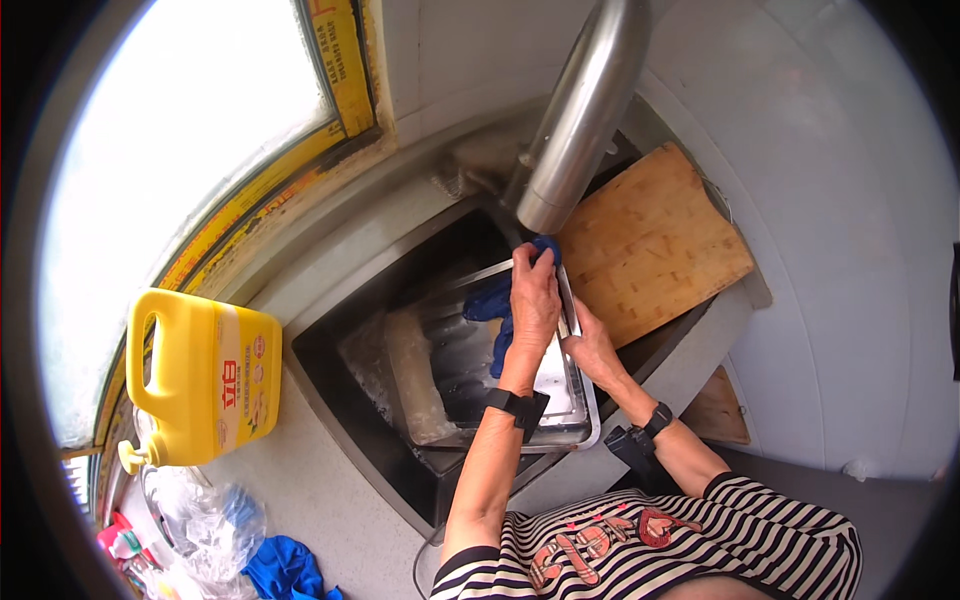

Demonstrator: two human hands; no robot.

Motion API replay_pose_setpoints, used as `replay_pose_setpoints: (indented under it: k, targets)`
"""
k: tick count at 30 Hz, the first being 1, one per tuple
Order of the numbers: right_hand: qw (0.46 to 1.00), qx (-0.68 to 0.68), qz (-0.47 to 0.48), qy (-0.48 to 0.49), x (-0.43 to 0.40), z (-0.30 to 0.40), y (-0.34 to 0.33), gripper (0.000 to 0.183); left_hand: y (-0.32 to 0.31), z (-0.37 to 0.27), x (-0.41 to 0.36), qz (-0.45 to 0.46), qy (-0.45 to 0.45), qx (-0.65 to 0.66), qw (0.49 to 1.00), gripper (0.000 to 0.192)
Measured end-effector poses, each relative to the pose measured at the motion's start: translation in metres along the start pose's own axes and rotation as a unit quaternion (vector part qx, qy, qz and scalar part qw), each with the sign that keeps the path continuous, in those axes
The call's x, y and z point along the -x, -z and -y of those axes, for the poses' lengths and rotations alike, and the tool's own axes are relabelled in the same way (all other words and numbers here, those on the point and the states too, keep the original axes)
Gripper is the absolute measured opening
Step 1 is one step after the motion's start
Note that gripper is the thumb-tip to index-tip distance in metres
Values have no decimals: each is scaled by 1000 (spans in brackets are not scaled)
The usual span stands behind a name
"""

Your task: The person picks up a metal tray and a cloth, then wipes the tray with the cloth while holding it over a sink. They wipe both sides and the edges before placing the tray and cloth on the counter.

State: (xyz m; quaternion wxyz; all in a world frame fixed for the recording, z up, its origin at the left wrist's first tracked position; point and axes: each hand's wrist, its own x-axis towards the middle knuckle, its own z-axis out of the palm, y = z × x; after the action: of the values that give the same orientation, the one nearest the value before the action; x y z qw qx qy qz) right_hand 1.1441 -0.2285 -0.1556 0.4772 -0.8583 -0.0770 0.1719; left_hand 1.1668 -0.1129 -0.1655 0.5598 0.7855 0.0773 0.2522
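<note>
A rectangular metal tray (557, 386) lies tilted in the dark sink (330, 352), one long side raised toward the right. Murky, sudsy liquid shows along its left part. My left hand (534, 300) presses a wet blue cloth (491, 304) against the tray's upper right corner. Part of that cloth trails down inside the tray, and some pokes out above my fingertips. On the tray's right outer side, my right hand (596, 346) grips the rim; its fingertips are partly hidden behind the metal. Just above the left hand hangs the steel faucet spout (577, 135).
A wooden cutting board (656, 240) rests across the sink's right side, near the wall. On the left counter stand a yellow detergent jug (244, 375) with a pump, plastic bags (214, 525) and another blue cloth (289, 570). A second wooden board (718, 412) is lower right.
</note>
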Motion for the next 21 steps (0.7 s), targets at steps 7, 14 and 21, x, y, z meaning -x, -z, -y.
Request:
replay_pose_setpoints:
  k: [7, 14, 21]
  targets:
    - [999, 45, 8, -1, -4, 1, 8, 44, -7, -16, 37, 67, -30, 13, 997, 31]
    - [998, 3, -26, 61, -3, -9, -5, 50, -7, -2, 23, 40, -71, -22, 996, 40]
    - [999, 25, -9, 29, -6, -3, 3, 53, -5, 20, 65, 77, -8, 51, 996, 33]
